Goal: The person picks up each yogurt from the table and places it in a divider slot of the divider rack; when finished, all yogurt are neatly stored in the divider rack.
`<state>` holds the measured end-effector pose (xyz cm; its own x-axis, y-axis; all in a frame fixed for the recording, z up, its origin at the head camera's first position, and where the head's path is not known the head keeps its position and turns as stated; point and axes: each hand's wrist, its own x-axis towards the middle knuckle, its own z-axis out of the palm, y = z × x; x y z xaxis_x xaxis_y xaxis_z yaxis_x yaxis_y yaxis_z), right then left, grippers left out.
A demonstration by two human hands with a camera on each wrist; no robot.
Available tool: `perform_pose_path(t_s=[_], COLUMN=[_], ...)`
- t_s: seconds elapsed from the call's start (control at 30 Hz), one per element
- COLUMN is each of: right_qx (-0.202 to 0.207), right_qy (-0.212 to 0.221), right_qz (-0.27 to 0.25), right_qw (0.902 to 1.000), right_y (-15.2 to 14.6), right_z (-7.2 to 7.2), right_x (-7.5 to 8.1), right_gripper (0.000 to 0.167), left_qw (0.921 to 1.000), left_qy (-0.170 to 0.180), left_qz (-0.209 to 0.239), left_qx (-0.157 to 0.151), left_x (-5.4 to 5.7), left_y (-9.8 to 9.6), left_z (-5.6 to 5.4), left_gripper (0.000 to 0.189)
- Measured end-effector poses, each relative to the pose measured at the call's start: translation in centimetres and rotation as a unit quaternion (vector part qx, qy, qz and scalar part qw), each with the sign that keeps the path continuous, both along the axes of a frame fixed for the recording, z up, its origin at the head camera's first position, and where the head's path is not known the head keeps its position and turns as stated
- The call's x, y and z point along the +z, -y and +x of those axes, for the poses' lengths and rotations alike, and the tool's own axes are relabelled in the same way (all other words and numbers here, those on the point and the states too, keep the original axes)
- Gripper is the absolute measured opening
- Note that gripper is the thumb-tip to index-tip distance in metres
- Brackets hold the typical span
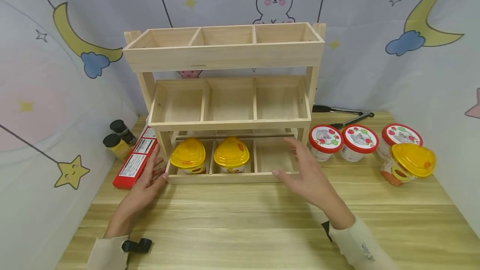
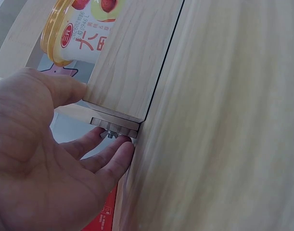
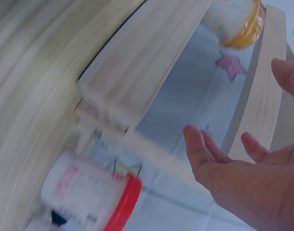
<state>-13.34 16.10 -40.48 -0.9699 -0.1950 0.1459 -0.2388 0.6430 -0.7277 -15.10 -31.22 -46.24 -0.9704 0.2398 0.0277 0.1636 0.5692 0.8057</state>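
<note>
One likely step: steadying shelf with left fingers gripping its left end, right fingers spread, empty. Next, probably: fetch yellow-lidded cup right of shelf.

So the pale wooden three-tier rack stands on the wood-grain table between the left hand, which is at its bottom left corner, and the right hand by the bottom tier's right-end compartment, with two yellow-lidded plastic cups in the other two compartments. Just left of the left hand there's a long red rectangular box, and two small black-capped jars past it. Right of the right hand you've got three round red-lidded white tubs, another yellow-lidded cup in front of the farthest one, and black-handled tongs behind the nearer two.
</note>
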Motion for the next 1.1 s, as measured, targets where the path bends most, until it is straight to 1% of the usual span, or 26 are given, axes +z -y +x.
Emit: perform_pose_path(t_s=[0.13,0.27,0.4,0.53,0.7,0.87,0.93,1.0,1.1], right_qx=[-0.027,-0.058,-0.102,-0.156,-0.214,-0.242,-0.257,-0.276,-0.310], right_qy=[-0.008,-0.020,-0.052,-0.099,-0.125,-0.137,-0.134,-0.133,-0.132], right_qz=[0.002,-0.005,0.000,0.019,0.037,0.035,0.040,0.041,0.049], right_qw=[0.9996,0.9981,0.9935,0.9826,0.9682,0.9598,0.9563,0.9511,0.9403], right_y=[-2.3,-4.5,-6.7,-9.0,-11.8,-14.0,-14.8,-15.5,-16.3], right_z=[0.5,0.9,1.3,1.6,2.2,2.6,2.9,3.0,3.3], right_x=[0.2,0.7,1.2,1.3,1.2,0.8,0.7,0.6,0.4], right_gripper=[0.089,0.090,0.088,0.084,0.083,0.082,0.081,0.079,0.075], left_qw=[1.0000,1.0000,1.0000,1.0000,0.9999,0.9999,0.9999,0.9999,1.0000], left_qy=[0.003,0.005,0.008,0.003,-0.003,-0.003,-0.002,0.001,0.000], left_qz=[-0.003,0.004,0.004,0.005,0.012,0.013,0.012,0.012,0.009], left_qx=[0.002,-0.001,0.000,0.002,-0.003,-0.003,-0.002,-0.001,0.001], left_x=[-0.1,-0.1,-0.1,-0.2,-0.1,0.0,0.0,0.0,-0.1], left_y=[0.0,0.0,0.0,0.1,0.1,0.1,0.0,0.0,0.0], left_z=[0.0,-0.1,-0.1,-0.1,-0.2,-0.2,-0.2,-0.2,-0.3], left_gripper=[0.090,0.091,0.092,0.091,0.092,0.093,0.092,0.092,0.091])
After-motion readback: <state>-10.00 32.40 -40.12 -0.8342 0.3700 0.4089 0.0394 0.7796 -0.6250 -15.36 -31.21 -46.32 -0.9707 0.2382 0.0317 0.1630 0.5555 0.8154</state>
